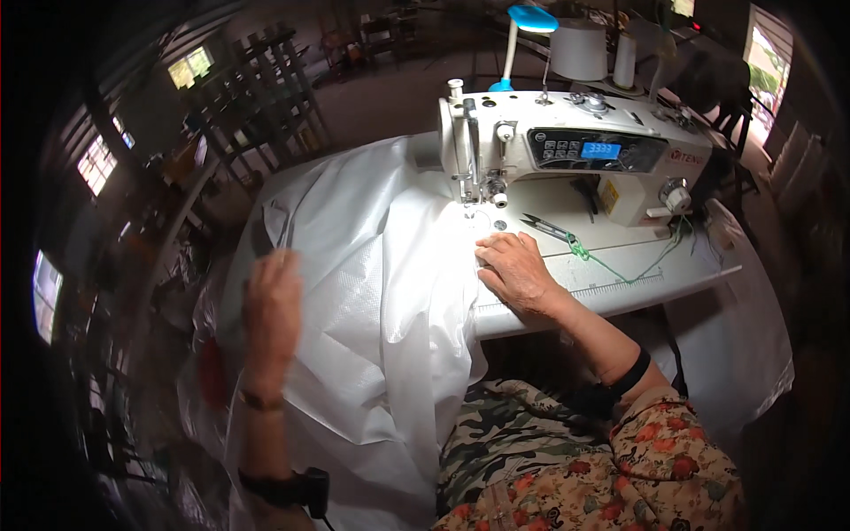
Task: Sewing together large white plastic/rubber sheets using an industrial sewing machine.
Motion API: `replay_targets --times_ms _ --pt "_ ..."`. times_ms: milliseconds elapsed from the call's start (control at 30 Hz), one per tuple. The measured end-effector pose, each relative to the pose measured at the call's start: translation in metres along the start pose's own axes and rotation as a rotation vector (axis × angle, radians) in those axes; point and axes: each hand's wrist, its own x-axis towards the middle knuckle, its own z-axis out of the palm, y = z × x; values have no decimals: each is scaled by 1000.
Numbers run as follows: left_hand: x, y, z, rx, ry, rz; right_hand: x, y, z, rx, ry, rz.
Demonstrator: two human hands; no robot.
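Note:
A large white woven plastic sheet (345, 301) drapes in folds over the left of the sewing table and down across my lap. Its right edge lies by the needle of a white sewing machine (496, 133). With bent fingers, my right hand (518, 273) grips that edge just in front of the presser foot. My left hand (273, 310), slightly blurred, is closed on the sheet farther left, where a fold rises to the fingers. Thread snips (547, 227) with a green cord lie on the machine bed, right of my right hand.
A blue-topped lamp (531, 19) and white thread cones (579, 51) stand behind the machine. A dark tool (586, 196) lies under its arm. The table's front edge carries a ruler scale (620, 285). More white sheeting (739, 345) hangs at the right. Racks (266, 97) stand behind, left.

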Motion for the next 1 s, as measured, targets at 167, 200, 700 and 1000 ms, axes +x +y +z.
replay_targets --times_ms 167,200,700,1000 --pt "-20 -99 81 -355 -195 -480 -2 -4 -8 30 -9 -46" --pt "-26 -103 101 -395 -181 -461 -2 -6 -8 48 1 -80" --pt "-268 -169 -8 393 198 -566 0 38 -30 -132 17 -284" --pt "-205 -217 -160 401 553 -565 -43 -6 -31 187 277 -27"
